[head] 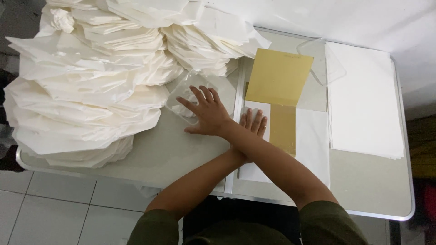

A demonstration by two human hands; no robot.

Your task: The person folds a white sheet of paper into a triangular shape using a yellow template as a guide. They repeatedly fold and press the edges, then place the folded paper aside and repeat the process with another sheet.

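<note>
Crossing forearms at frame centre: right hand (206,113) spread flat, fingers on clear plastic sheet (188,97) beside white paper stacks (86,86); left hand (253,123) open, pressing white sheet (254,170) under gold card (278,77).

Short olive-green sleeves on both arms, ending above the elbows; forearms bare. No watch, rings or gloves visible.
</note>
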